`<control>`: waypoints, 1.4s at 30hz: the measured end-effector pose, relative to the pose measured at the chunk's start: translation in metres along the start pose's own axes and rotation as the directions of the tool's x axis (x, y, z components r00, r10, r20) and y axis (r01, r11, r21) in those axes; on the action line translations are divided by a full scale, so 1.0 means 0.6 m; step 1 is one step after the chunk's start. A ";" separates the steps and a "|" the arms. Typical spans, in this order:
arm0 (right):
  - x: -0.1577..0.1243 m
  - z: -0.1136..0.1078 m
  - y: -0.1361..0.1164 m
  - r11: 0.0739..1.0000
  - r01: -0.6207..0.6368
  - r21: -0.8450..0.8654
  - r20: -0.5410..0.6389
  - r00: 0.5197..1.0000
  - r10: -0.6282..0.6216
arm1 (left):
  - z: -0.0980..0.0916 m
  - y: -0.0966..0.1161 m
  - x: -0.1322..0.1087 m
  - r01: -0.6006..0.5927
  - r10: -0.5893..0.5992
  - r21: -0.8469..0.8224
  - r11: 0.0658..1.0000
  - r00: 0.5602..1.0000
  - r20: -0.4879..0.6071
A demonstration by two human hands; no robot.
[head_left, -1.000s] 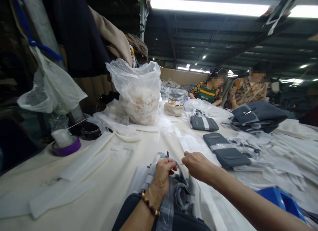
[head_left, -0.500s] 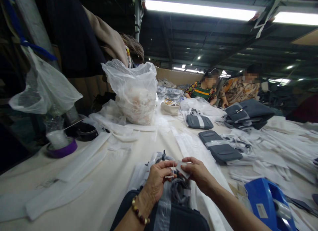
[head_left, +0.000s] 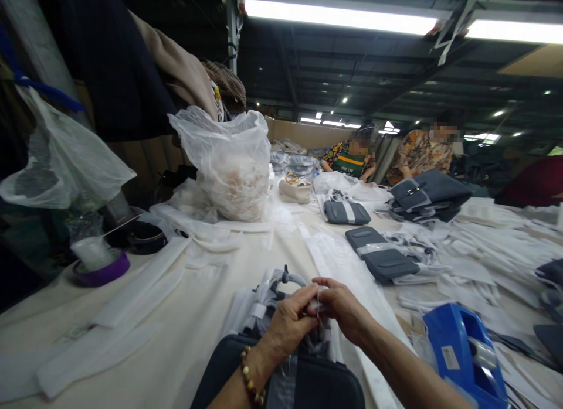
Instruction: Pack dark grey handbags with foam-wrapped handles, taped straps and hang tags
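My left hand [head_left: 288,321] and my right hand [head_left: 341,306] meet fingertip to fingertip over a dark grey bag [head_left: 316,385] that lies at the near table edge. Both pinch a small white tag on a thin string [head_left: 317,297]. The bag's grey strap and handle, wrapped in clear plastic [head_left: 272,283], bunch up just behind my fingers. A beaded bracelet [head_left: 248,382] sits on my left wrist.
A blue tape dispenser [head_left: 466,353] stands at the near right. Grey bags [head_left: 380,259] and white wrapping sheets cover the table. A full white plastic sack [head_left: 229,163] stands at the back, a purple tape roll [head_left: 99,274] at left. Two people sit across the table.
My hands have closed together over the bag, the small white tag now pinched between them. The view has shifted right, bringing the blue dispenser further into sight.
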State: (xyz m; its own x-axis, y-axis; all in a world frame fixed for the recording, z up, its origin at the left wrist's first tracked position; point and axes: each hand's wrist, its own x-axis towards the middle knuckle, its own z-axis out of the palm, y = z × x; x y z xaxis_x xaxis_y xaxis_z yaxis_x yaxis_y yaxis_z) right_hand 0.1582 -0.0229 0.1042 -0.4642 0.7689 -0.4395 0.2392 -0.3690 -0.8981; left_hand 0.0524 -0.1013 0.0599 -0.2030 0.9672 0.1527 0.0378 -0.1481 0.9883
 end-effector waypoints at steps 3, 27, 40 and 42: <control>-0.007 0.002 -0.006 1.000 0.002 -0.007 0.023 1.000 -0.001 | -0.005 0.012 0.003 -0.091 0.085 0.137 0.986 0.995 0.052; 0.014 -0.023 0.031 0.619 0.616 -0.487 0.207 0.770 -0.603 | -0.008 0.040 -0.049 -0.085 0.161 0.192 0.978 0.891 -0.425; 0.141 -0.049 0.016 0.926 0.174 -0.334 -0.123 0.966 -0.226 | -0.005 -0.110 -0.105 -0.225 0.358 0.956 0.190 0.922 0.146; 0.164 -0.052 0.026 0.943 0.032 -0.332 -0.179 0.979 -0.096 | -0.003 -0.110 -0.103 -0.207 0.346 0.964 0.169 0.928 0.139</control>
State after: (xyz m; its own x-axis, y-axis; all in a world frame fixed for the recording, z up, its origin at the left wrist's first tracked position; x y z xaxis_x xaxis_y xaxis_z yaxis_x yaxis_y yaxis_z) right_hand 0.1428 0.0636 0.0475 -0.3252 0.8816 -0.3421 0.4936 -0.1503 -0.8566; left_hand 0.0610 -0.1516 -0.0146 -0.0396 0.8750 0.4826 0.9913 -0.0265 0.1292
